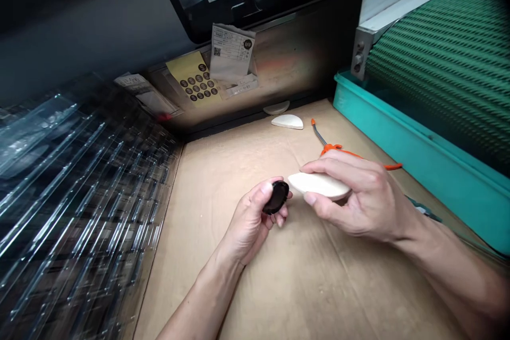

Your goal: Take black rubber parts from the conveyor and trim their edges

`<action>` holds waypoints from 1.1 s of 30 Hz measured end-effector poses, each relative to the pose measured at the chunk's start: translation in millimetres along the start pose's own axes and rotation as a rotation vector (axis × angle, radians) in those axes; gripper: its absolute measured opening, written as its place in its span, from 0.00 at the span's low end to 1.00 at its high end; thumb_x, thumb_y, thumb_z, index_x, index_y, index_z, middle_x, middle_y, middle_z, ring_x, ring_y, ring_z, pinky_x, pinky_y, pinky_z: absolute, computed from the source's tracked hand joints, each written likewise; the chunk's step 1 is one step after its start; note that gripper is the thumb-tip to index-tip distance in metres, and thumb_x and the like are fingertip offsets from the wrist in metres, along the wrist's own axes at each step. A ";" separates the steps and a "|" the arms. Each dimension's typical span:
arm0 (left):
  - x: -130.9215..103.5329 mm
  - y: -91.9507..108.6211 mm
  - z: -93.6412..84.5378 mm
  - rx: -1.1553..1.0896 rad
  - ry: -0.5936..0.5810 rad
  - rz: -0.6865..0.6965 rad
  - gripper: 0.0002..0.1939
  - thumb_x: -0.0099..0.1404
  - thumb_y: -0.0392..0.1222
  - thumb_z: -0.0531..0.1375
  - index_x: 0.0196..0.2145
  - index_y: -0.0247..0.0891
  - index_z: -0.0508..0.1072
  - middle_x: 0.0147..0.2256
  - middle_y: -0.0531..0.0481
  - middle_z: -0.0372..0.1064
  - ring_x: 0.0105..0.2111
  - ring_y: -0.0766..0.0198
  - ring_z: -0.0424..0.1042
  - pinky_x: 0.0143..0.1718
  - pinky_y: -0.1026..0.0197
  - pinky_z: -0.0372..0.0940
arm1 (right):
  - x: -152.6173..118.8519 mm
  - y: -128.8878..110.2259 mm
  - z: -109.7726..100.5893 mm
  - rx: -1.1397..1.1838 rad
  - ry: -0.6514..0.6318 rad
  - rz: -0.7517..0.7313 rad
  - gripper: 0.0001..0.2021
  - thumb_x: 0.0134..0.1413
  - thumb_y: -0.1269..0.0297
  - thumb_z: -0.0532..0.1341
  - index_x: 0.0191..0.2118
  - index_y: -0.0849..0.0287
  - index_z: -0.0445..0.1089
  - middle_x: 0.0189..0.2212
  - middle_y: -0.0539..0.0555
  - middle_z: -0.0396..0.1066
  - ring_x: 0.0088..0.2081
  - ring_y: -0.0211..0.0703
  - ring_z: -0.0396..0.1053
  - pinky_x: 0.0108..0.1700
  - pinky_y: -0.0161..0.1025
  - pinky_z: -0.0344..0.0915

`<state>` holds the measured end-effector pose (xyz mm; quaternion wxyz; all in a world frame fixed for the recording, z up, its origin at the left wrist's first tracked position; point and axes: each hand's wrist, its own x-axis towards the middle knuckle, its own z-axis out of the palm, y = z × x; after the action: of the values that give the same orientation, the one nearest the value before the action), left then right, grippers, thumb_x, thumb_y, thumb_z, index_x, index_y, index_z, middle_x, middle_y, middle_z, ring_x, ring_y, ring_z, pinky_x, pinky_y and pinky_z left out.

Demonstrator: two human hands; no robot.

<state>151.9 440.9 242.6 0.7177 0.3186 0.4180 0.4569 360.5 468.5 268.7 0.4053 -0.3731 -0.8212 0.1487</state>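
Observation:
My left hand point(255, 212) holds a small black oval part point(276, 197) between thumb and fingers, its dark face turned up. Just to the right, my right hand point(354, 191) grips a white, pointed oval pad point(321, 185) between thumb and fingers. The pad's left tip is close to the black part; whether they touch I cannot tell. Both hands are above the brown cardboard surface point(199, 255). Beyond them lies a white half-round piece point(287, 121), and behind it a similar one point(277, 108) in shadow.
An orange-handled air gun point(330, 147) with an orange hose lies behind my right hand. Stacked clear trays point(79, 196) stand at the left. On the right is a teal bin point(418, 154) under a green ribbed surface point(450, 48). Labels point(231, 53) and a yellow sticker sheet point(191, 71) are at the back.

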 end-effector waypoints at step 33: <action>-8.0 -1.7 17.0 -0.170 0.201 0.013 0.28 0.67 0.60 0.60 0.50 0.30 0.75 0.32 0.44 0.75 0.25 0.64 0.71 0.22 0.64 0.65 | -2.7 -3.9 11.0 0.123 -0.254 0.069 0.20 0.61 0.63 0.66 0.58 0.53 0.67 0.48 0.50 0.68 0.47 0.42 0.67 0.48 0.41 0.63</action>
<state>165.8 431.6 251.3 0.6934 0.2120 0.4456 0.5251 351.2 464.5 262.4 0.3149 -0.3540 -0.8419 0.2585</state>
